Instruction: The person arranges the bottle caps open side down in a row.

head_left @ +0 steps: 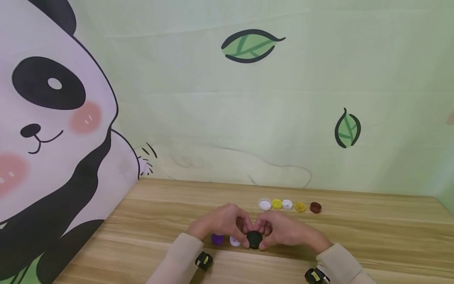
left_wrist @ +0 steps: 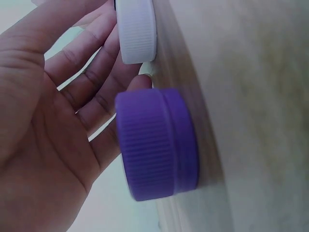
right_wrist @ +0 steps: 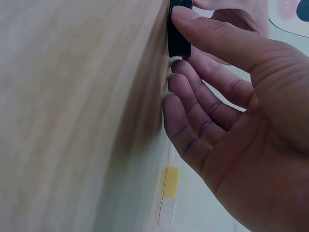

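A round black bottle cap (head_left: 254,240) sits on the wooden table between my two hands. My left hand (head_left: 227,221) grips its left side, thumb at the near edge and fingers at the far edge. On the other side my right hand (head_left: 285,228) grips it the same way; in the right wrist view the thumb lies against the black cap (right_wrist: 179,36). Left of it, a white cap (head_left: 235,241) and a purple cap (head_left: 217,239) continue the row. The left wrist view shows the ribbed purple cap (left_wrist: 154,145) and the white cap (left_wrist: 137,34) beside the left palm.
Farther back on the table (head_left: 372,236) stands a row of caps: a white cap (head_left: 265,204), a yellow cap (head_left: 276,204), another white cap (head_left: 287,204), a darker yellow cap (head_left: 300,207) and a brown cap (head_left: 315,207). A panda-printed cloth (head_left: 198,118) hangs behind.
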`<action>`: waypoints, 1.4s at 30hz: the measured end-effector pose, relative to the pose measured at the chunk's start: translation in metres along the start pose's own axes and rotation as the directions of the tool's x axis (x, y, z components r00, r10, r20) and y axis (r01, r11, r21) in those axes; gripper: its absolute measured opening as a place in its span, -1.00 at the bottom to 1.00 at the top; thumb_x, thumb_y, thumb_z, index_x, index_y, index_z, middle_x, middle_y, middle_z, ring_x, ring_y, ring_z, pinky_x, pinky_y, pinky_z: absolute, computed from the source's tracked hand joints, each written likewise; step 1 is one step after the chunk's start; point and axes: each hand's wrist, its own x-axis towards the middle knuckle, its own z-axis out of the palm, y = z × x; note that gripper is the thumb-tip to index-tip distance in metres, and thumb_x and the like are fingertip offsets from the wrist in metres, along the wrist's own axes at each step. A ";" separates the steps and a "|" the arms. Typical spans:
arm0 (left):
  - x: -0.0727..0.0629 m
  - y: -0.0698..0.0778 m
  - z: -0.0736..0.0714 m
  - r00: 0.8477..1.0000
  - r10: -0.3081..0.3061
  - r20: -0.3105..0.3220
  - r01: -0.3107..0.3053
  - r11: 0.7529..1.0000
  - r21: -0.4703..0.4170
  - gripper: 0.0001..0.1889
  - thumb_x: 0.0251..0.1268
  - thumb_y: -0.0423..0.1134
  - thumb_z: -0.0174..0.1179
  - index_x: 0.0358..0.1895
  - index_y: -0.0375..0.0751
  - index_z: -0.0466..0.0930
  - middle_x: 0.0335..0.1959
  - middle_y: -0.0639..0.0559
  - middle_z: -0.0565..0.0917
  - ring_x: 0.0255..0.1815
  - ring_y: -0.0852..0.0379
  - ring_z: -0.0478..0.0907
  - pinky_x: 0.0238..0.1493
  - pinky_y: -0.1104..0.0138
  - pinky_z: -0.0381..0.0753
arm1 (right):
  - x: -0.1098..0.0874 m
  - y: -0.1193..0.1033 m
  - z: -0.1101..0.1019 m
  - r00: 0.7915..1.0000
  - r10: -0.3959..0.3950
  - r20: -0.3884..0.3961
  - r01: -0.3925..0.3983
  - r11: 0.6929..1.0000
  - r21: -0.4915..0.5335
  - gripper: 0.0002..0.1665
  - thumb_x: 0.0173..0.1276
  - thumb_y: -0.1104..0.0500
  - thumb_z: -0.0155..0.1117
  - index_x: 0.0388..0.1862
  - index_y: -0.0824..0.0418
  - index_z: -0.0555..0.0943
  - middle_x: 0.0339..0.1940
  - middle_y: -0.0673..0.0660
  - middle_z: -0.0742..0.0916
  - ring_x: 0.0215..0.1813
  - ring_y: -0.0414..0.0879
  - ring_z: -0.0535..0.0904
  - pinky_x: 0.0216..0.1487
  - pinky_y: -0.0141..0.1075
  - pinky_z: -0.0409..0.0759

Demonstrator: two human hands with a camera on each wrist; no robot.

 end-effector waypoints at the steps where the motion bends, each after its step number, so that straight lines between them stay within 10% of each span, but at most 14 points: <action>1: 0.000 0.000 0.000 1.000 0.001 0.000 -0.001 1.000 0.000 -0.71 -0.01 -0.27 0.71 -0.25 -0.07 0.78 -0.33 0.28 0.75 -0.32 0.35 0.66 -0.15 0.44 0.65 | 0.000 0.000 0.000 1.000 0.000 -0.001 0.000 1.000 -0.004 -0.59 0.13 0.30 0.70 -0.09 0.23 0.69 -0.22 0.00 0.71 -0.19 -0.16 0.62 -0.09 -0.35 0.63; 16: -0.004 -0.005 -0.007 0.999 0.021 -0.038 -0.025 0.994 -0.104 -0.72 0.09 -0.25 0.65 -0.12 -0.11 0.83 -0.24 0.16 0.81 -0.24 0.22 0.71 -0.11 0.37 0.67 | -0.003 -0.006 -0.004 0.998 0.061 0.000 -0.061 0.998 0.022 -0.58 0.19 0.26 0.66 -0.01 0.25 0.68 -0.15 0.05 0.72 -0.07 -0.01 0.63 -0.01 -0.28 0.63; 24: 0.001 -0.005 -0.011 0.989 0.005 -0.149 -0.022 0.994 -0.111 -0.67 0.15 -0.19 0.63 -0.02 -0.10 0.81 -0.14 0.17 0.81 -0.12 0.22 0.69 0.03 0.29 0.66 | -0.005 -0.002 -0.013 0.985 0.014 -0.170 -0.027 0.997 -0.074 -0.67 0.30 0.21 0.61 -0.03 0.24 0.69 -0.11 0.03 0.76 -0.04 -0.03 0.67 0.05 -0.13 0.67; 32: 0.013 0.000 -0.010 0.954 -0.004 -0.299 -0.022 0.996 -0.084 -0.56 0.20 -0.09 0.59 0.12 -0.14 0.78 -0.01 0.17 0.78 0.09 0.12 0.66 0.14 0.13 0.63 | -0.002 0.004 -0.025 0.949 0.016 -0.314 -0.059 0.990 -0.128 -0.73 0.39 0.20 0.55 0.00 0.24 0.71 -0.03 0.11 0.78 0.08 0.11 0.67 0.11 0.07 0.69; 42: 0.037 -0.001 -0.002 0.875 -0.081 -0.476 0.001 0.986 -0.166 -0.57 0.25 -0.21 0.56 0.16 -0.24 0.75 0.08 -0.05 0.78 0.14 -0.07 0.70 0.13 0.11 0.69 | 0.008 0.016 -0.040 0.915 0.040 -0.401 -0.150 0.957 -0.249 -0.64 0.43 0.22 0.51 0.13 0.29 0.69 0.11 0.17 0.75 0.21 0.20 0.64 0.26 0.15 0.60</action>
